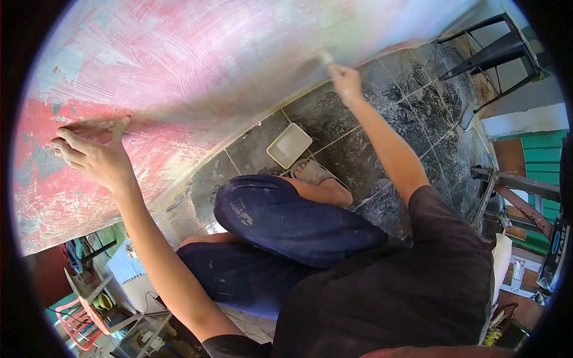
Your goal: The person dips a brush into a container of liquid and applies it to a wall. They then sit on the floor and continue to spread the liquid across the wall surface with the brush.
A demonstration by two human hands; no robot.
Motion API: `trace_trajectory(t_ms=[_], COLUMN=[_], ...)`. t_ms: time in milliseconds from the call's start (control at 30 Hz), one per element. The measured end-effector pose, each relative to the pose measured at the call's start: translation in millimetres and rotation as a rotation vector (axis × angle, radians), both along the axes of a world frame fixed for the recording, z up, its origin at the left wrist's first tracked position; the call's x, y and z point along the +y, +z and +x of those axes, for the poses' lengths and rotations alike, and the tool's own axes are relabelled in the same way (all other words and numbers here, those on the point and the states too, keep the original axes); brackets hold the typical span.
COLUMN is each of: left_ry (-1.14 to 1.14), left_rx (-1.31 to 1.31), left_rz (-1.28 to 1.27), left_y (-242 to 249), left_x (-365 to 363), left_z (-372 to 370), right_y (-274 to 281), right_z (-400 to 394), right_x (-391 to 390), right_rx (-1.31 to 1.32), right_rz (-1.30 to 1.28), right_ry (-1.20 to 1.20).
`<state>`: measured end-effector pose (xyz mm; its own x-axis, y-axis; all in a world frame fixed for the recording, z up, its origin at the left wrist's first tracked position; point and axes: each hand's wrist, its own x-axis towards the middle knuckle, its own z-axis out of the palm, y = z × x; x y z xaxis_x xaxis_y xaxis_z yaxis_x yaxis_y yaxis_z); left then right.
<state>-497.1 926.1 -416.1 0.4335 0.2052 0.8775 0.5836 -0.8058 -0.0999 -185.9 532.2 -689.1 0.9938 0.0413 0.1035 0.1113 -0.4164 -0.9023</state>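
Pink, red and white-streaked painted wall [179,77] up top, dark grey tiled floor [370,149] below. Left hand [95,156]: grip spread, fingertips on wall. White rectangular tub [290,145] on tiles near wall base. Right hand [348,83]: grip pinching small pale tool [326,58], blurred, at wall; contact unclear.

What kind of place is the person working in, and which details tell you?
Probably a room under renovation: the wall is patchily coated in white over red, the floor tiles are smeared white, and a tub sits beside the wall.
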Motion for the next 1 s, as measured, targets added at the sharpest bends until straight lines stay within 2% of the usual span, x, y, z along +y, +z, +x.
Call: trace_trajectory(t_ms=[33,133,167,200,267,300,333,367,433,533,567,600,633,667,700,733,800,900,933,967,1000], left_ry=[-0.002,-0.021,-0.027,-0.006,0.015,0.022,0.026,0.018,0.02,0.017,0.018,0.007,-0.001,0.013,-0.009,-0.032,-0.025,-0.045,-0.03,-0.014,-0.017], left_rx=[-0.006,-0.017,-0.014,-0.005,0.007,0.013,0.017,0.02,0.032,0.009,0.005,0.008,0.011,0.008,-0.002,-0.013,-0.009,-0.025,-0.016,-0.007,-0.006], left_rz=[0.021,-0.033,-0.03,-0.023,-0.009,-0.003,0.001,0.001,-0.008,-0.069,-0.072,-0.032,0.007,-0.002,0.014,0.031,0.003,0.033,0.018,0.003,0.006], left_y=[-1,0,1,0,1,1,0,0,3,3,2,2,1,-2,-2,-1,0,0,-1,0,0], left_x=[0,-5,-5,-4,-1,0,-1,-3,-5,-7,-5,-2,0,5,6,5,0,0,1,2,2], left_z=[-1,0,2,2,0,0,0,0,0,-1,-2,-2,-3,-6,-4,-4,-4,-1,-2,-2,-2], right_y=[10,9,-2,-12,-1,-8,-20,-32,-11,0,11,16,12,46,18,38,39,33,44,44,29], right_z=[5,1,-4,-23,-87,-120,-146,-176,-211,-177,-147,-124,-98,-64,-32,-22,-3,-9,-32,-51,-69], right_x=[-11,-6,9,32,86,114,136,157,174,161,143,119,92,42,18,-2,-17,18,45,74,106], right_rx=[-0.048,-0.13,-0.096,-0.207,-0.124,0.05,0.085,0.007,0.044,0.06,0.284,0.111,-0.179,0.007,-0.176,-0.041,-0.158,-0.147,-0.141,-0.142,-0.209], right_rz=[-0.034,-0.019,-0.091,-0.054,-0.026,-0.002,0.016,-0.088,-0.005,-0.063,-0.075,-0.06,-0.043,-0.121,-0.141,-0.24,-0.094,-0.105,-0.044,-0.087,-0.021], right_ry=[-0.139,-0.243,-0.257,-0.251,-0.056,0.051,0.267,0.362,0.501,0.53,0.541,0.41,0.324,0.196,0.017,-0.115,-0.313,-0.297,-0.226,-0.185,-0.208])
